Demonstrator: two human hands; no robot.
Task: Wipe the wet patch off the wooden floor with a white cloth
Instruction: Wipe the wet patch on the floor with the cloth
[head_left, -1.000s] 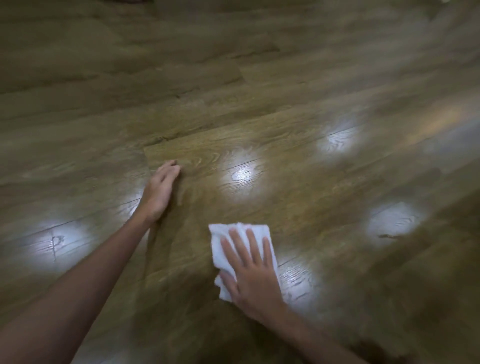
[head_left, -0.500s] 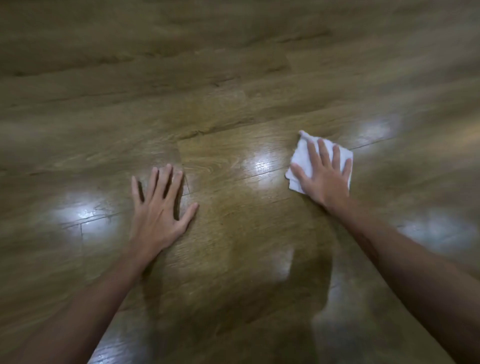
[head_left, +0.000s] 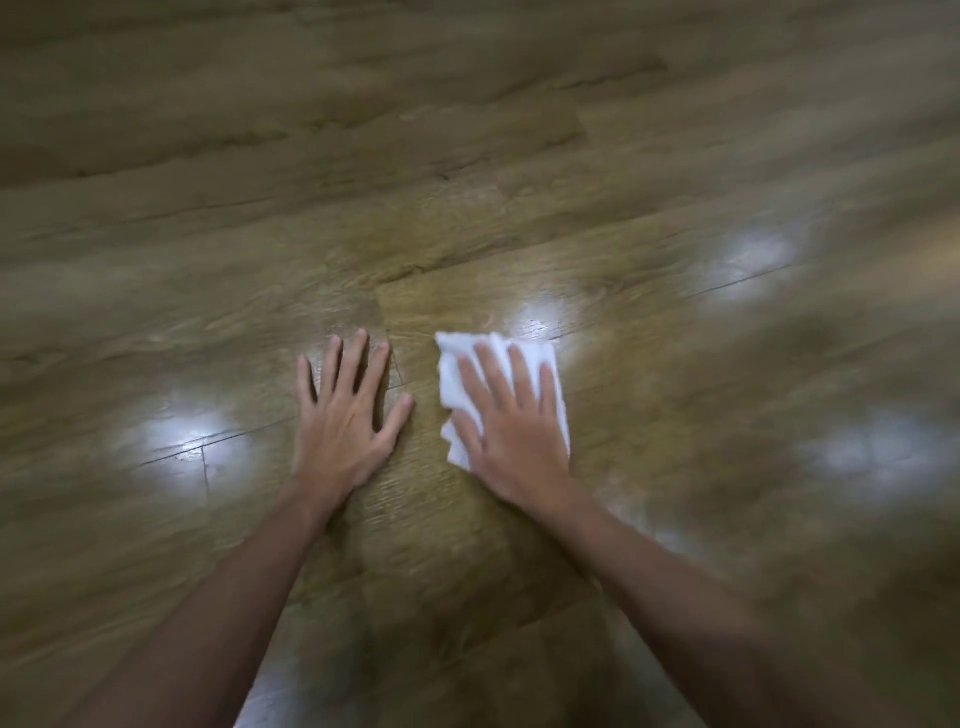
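Right hand (head_left: 511, 436) flat on white cloth (head_left: 451, 379), left hand (head_left: 345, 415) seemingly bracing on floor (head_left: 519, 208)

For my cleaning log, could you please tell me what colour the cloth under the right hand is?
White: the folded cloth under the right hand, seen in the head view.

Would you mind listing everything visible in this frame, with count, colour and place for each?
wooden floor: one, brown planks with bright light reflections, fills the whole view.
white cloth: one, white, folded, flat on the floor right of centre, under the right hand.
left hand: one, fingers spread, palm resting flat on the floor beside the cloth, not touching it.
right hand: one, straight fingers pressing the cloth onto the floor.
Wet patch: cannot be told apart from the glare.
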